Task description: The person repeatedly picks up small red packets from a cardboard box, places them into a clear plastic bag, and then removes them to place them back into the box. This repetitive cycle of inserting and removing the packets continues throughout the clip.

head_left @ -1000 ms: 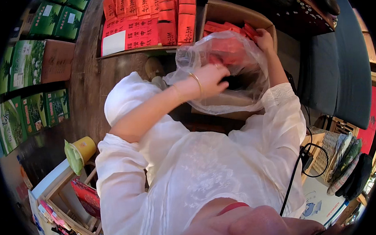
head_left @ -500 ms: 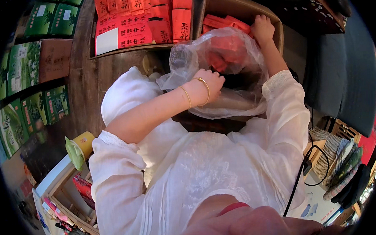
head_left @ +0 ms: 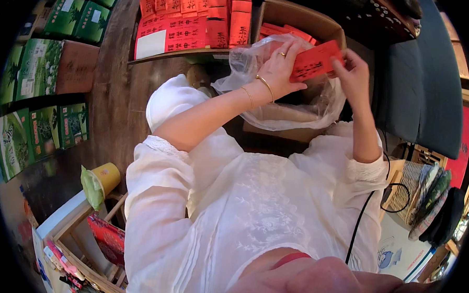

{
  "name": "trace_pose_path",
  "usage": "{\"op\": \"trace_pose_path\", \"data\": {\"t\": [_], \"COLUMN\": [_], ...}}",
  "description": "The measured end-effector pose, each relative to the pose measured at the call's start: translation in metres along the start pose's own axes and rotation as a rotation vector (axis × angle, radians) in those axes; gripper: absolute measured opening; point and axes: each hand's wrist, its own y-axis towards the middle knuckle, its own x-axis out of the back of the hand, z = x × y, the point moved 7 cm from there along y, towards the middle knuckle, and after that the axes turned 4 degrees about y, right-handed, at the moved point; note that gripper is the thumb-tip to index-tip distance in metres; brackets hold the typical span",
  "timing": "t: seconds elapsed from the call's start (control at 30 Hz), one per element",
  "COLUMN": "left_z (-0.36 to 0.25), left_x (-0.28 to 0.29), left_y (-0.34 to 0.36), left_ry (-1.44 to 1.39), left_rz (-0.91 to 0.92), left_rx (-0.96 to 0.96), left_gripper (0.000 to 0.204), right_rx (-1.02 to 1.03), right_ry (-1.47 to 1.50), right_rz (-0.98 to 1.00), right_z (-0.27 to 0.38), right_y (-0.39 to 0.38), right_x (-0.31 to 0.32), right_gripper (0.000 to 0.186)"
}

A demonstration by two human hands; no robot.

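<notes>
Packet (head_left: pixel 314 61), red and flat, pinched at opposite ends by left hand (head_left: pixel 279 66) and right hand (head_left: pixel 352 73), both closed on it, held above the open clear bag (head_left: pixel 290 115); cardboard box (head_left: pixel 297 19) of like packets just behind.

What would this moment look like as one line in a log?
left hand: holds red packet | right hand: pinches red packet | beneath: clear plastic bag | behind: cardboard box

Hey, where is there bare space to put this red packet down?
Bare wood shows on the dark table, between the green boxes and the white sleeve. Ahead it is crowded: red packets, cardboard box, clear bag. Both hands hold the red packet.
</notes>
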Motion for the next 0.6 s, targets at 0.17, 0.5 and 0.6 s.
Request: {"op": "trace_pose_path", "data": {"t": [0.17,0.5,0.6], "left_z": [0.001,0.013,0.023], "left_x": [-0.003,-0.012,-0.020], "left_y": [-0.007,-0.014,-0.018], "left_ry": [-0.137,-0.583,-0.560], "left_rz": [0.104,0.366,0.353], "left_rx": [0.060,0.264,0.191], "left_gripper": [0.068,0.051,0.043], "right_rx": [0.001,0.474,0.432], "right_ry": [0.312,0.124,0.078], "right_rz": [0.081,0.150,0.181], "right_z": [0.003,0.030,0.015], "right_y": [-0.032,-0.037,-0.033], "right_x": [-0.013,0.004,0.016], "right_gripper": [0.025,0.027,0.022]}}
